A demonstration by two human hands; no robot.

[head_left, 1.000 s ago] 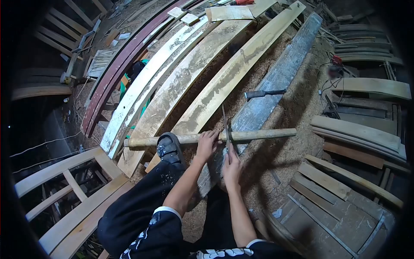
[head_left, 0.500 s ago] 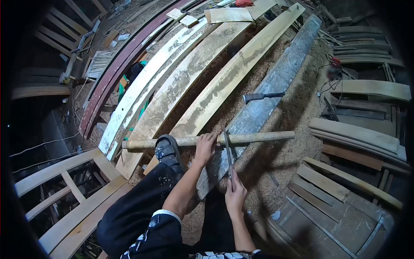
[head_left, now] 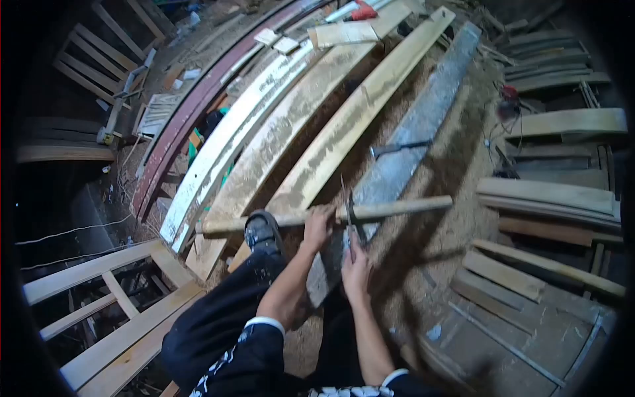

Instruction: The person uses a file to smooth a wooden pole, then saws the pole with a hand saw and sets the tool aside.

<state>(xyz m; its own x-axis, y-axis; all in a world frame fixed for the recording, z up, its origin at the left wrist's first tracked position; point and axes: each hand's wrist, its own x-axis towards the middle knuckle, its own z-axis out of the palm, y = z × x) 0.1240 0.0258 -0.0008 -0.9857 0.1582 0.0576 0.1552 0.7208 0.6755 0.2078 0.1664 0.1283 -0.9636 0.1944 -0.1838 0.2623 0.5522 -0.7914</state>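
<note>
A long round wooden pole (head_left: 403, 207) lies crosswise over the planks. My left hand (head_left: 319, 226) is wrapped over the pole near its middle, beside a sandalled foot (head_left: 262, 231) that rests on it. In my right hand (head_left: 356, 268) is the handle of a saw-like tool (head_left: 350, 210), whose narrow blade crosses the pole just right of my left hand. Its exact type is blurred. A hammer-like tool with a dark handle (head_left: 401, 148) lies on the grey plank (head_left: 423, 126) beyond the pole.
Long curved planks, one white (head_left: 225, 142) and one maroon (head_left: 173, 127), stretch away at the left. A wooden frame (head_left: 112, 288) stands at the lower left. Stacked boards (head_left: 546, 196) line the right side. Sawdust covers the ground (head_left: 456, 165).
The tool in my right hand has moved forward across the pole, its tip now farther beyond it. My left hand stays on the pole. The whole view has shifted slightly.
</note>
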